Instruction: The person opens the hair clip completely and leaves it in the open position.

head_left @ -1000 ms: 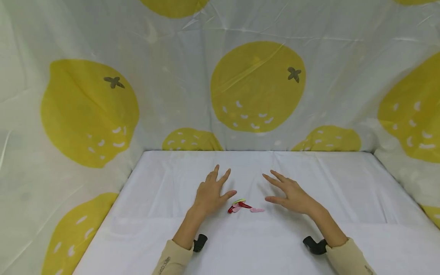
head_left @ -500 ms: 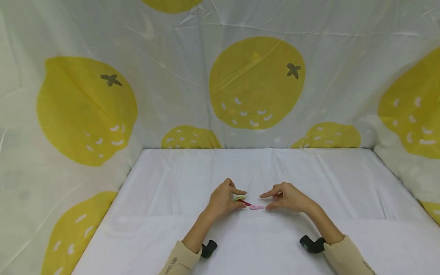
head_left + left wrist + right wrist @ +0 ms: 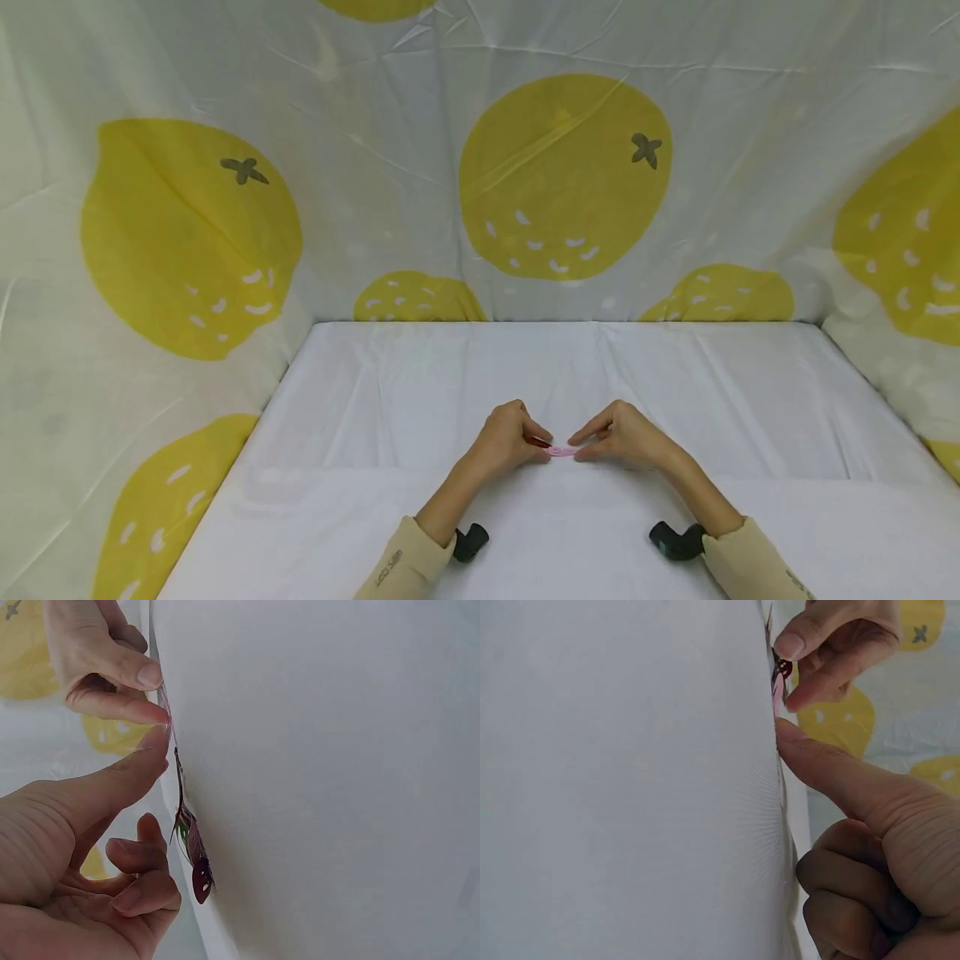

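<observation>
A pink snap hair clip [image 3: 561, 452] lies on the white cloth between both hands. My left hand [image 3: 502, 437] is at its left end, thumb and index finger apart. On the other side, my right hand [image 3: 630, 437] has its thumb tip right at the clip's right end, and its index finger is separate from the thumb. A red hair clip [image 3: 537, 441] shows partly under my left fingers. Beneath that hand in the left wrist view are a dark red clip [image 3: 201, 881] and a green clip [image 3: 182, 834], close together. In the head view, my left hand hides most of this pile.
White cloth [image 3: 375, 533] covers the tabletop. A curtain [image 3: 390, 167] printed with yellow lemons rises behind it and along both sides. Black wrist devices [image 3: 471, 543] sit by the beige sleeves [image 3: 408, 558].
Both hands have come down and inward from spread-finger poses above the cloth to either end of the pink hair clip. My left hand now covers the yellow-green clip.
</observation>
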`<action>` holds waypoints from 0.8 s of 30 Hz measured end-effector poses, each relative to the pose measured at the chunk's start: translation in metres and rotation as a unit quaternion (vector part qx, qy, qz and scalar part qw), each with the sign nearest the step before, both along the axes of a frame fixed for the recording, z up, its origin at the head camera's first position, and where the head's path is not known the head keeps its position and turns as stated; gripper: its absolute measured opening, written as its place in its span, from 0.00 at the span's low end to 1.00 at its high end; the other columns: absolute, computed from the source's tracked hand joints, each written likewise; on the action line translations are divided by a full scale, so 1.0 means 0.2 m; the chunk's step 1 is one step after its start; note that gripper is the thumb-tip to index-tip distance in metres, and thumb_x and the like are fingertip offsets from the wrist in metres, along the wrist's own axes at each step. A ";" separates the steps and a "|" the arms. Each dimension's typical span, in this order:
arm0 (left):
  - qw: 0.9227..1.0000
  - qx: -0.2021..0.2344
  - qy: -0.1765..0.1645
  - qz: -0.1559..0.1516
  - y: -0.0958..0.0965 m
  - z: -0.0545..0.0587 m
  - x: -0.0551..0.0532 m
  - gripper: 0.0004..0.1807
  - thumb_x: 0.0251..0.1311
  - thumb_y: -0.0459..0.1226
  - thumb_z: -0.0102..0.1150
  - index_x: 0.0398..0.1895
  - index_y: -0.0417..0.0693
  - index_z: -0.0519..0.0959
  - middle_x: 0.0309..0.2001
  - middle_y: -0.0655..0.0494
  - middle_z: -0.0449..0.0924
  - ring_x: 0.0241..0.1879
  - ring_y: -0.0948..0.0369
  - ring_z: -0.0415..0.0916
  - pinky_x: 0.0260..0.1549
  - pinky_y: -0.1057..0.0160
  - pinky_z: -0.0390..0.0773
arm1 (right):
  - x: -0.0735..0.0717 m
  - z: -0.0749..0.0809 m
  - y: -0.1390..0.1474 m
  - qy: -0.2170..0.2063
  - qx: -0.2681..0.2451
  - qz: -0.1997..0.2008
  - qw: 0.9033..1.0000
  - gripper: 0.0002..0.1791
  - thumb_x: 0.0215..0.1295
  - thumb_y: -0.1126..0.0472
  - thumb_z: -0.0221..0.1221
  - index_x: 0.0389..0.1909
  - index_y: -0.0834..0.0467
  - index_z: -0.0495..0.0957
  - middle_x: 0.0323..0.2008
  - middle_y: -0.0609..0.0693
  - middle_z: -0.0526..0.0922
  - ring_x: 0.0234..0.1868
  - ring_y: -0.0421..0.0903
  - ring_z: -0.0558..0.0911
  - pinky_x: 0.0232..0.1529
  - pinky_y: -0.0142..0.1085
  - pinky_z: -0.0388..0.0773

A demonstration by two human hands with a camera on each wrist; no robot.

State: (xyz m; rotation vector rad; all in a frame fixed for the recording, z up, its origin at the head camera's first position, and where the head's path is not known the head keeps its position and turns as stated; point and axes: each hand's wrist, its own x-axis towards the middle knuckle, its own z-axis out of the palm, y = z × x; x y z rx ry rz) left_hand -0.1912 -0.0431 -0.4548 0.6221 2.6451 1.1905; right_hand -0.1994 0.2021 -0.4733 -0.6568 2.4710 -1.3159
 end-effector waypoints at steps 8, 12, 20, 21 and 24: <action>1.000 -0.020 0.001 -0.001 0.03 0.00 -0.02 0.07 0.46 0.29 0.82 0.30 0.41 0.92 0.31 0.55 0.77 0.33 0.65 0.73 0.29 0.71 0.69 | -0.01 0.00 -0.01 -0.003 -0.016 -0.005 1.000 0.06 0.54 0.62 0.77 0.34 0.58 0.93 0.33 0.53 0.92 0.28 0.31 0.79 0.27 0.25 0.71; 0.999 -0.040 0.018 0.005 0.05 0.00 -0.02 0.06 0.45 0.30 0.82 0.27 0.42 0.92 0.29 0.56 0.77 0.30 0.67 0.70 0.28 0.71 0.67 | -0.01 -0.01 -0.02 0.000 -0.025 -0.005 1.000 0.05 0.54 0.63 0.77 0.31 0.58 0.92 0.31 0.53 0.92 0.30 0.33 0.83 0.31 0.25 0.77; 1.000 -0.013 0.000 0.016 0.04 -0.01 -0.03 0.03 0.51 0.30 0.78 0.26 0.42 0.91 0.28 0.56 0.78 0.28 0.66 0.68 0.28 0.71 0.68 | -0.01 -0.02 -0.01 -0.009 -0.016 -0.025 1.000 0.04 0.58 0.59 0.75 0.31 0.56 0.92 0.31 0.50 0.92 0.30 0.33 0.78 0.31 0.26 0.73; 1.000 -0.003 -0.005 0.018 0.03 -0.01 -0.03 0.02 0.51 0.30 0.78 0.27 0.41 0.91 0.28 0.56 0.78 0.28 0.66 0.68 0.27 0.71 0.68 | -0.01 -0.02 -0.01 -0.015 -0.019 -0.027 0.999 0.04 0.59 0.59 0.74 0.31 0.55 0.92 0.32 0.50 0.91 0.31 0.34 0.79 0.32 0.26 0.74; 0.999 0.030 -0.017 0.028 0.02 -0.02 -0.04 0.01 0.54 0.30 0.76 0.27 0.43 0.91 0.27 0.56 0.80 0.27 0.66 0.68 0.27 0.71 0.68 | -0.02 -0.03 0.00 -0.046 -0.032 -0.037 0.998 0.06 0.61 0.58 0.73 0.33 0.56 0.91 0.32 0.50 0.91 0.33 0.35 0.79 0.34 0.27 0.74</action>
